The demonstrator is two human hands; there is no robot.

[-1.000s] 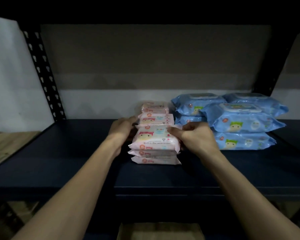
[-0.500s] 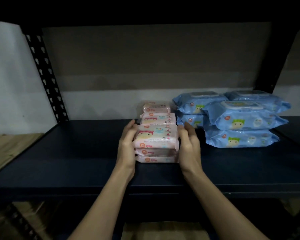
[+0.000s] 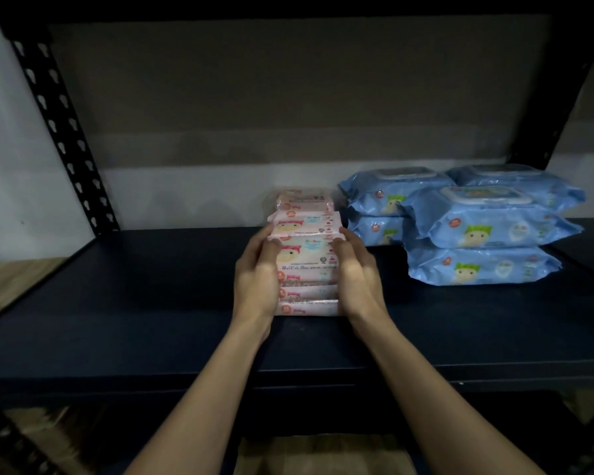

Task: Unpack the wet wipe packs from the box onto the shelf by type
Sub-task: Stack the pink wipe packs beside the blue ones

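I'm looking into what reads as a stockroom or shop storage area. The dark shelf (image 3: 151, 303) belongs to a boltless metal rack, its perforated upright (image 3: 66, 138) rising at the left against a plain wall. Retail goods sit sorted in stacks: pink wet wipe packs (image 3: 306, 221) beside blue wet wipe packs (image 3: 487, 228). Below the shelf edge I see brown cardboard (image 3: 323, 454).

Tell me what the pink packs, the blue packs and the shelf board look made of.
Pink wipe packs: thin printed plastic film, soft sheen. Blue wipe packs: glossy crinkled plastic film, with what seems a rigid plastic flip lid. Shelf board: dark, matte, smooth; painted metal or laminate, unclear.
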